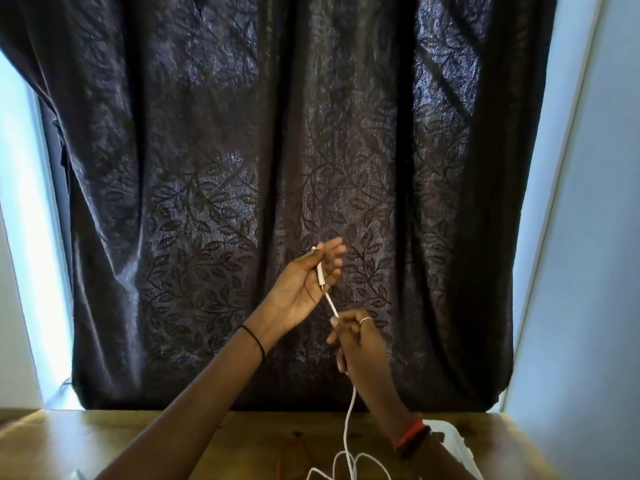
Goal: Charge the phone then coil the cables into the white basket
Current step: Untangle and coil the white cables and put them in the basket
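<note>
White cable [349, 420] held between both hands above the desk [173, 441].

At the bottom edge of the frame the cable's slack is seen in loose loops on the desk, with the white basket [453, 441] just right of them, partly hidden by the right forearm. Higher, the cable is pinched by the curled fingers of the right hand [360, 344]. Up and left, its plug [320, 271] is pinned by the thumb across the nearly straight fingers of the left hand [304, 289]. A dark curtain [242, 168] is hung behind. The loops could be knotted if slack is pulled up fast, and the plug could be dropped from so light a hold.
</note>
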A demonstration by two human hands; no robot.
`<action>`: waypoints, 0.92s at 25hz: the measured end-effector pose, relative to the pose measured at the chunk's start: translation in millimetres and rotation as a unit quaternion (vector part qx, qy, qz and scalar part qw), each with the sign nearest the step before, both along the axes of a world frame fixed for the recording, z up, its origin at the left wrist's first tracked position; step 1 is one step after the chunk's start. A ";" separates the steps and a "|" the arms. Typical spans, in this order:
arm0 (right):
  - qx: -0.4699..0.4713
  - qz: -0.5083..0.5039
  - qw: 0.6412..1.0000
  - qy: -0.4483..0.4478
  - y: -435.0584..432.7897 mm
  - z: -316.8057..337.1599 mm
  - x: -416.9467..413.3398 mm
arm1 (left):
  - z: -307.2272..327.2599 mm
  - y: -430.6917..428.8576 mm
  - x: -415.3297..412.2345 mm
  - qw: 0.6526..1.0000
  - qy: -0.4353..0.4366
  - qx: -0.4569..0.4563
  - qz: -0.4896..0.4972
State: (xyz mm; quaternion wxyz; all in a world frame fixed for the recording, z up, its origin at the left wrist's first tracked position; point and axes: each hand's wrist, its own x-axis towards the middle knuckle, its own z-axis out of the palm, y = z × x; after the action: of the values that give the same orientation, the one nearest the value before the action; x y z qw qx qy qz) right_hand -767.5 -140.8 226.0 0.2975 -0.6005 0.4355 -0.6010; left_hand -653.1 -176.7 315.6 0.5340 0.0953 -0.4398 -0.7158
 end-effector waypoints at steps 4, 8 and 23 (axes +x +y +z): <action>-0.048 -0.042 0.985 0.159 6.3 -3.3 -1.1 | -4.2 -16.7 -1.1 0.968 -0.146 -0.123 0.160; -0.071 -0.077 0.960 0.260 7.2 10.0 -13.2 | -7.9 -18.9 5.6 0.796 -0.421 -0.335 0.277; -0.049 0.052 0.997 -0.031 -16.8 45.7 -23.3 | -16.3 -14.0 39.0 0.929 -0.336 -0.110 -0.113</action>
State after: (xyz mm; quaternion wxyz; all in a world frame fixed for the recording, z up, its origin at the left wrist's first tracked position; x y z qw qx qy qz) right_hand -790.9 -157.6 271.7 0.3115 -0.6175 0.3644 -0.6236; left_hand -614.2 -190.7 299.3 0.2777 0.2211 -0.6771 -0.6446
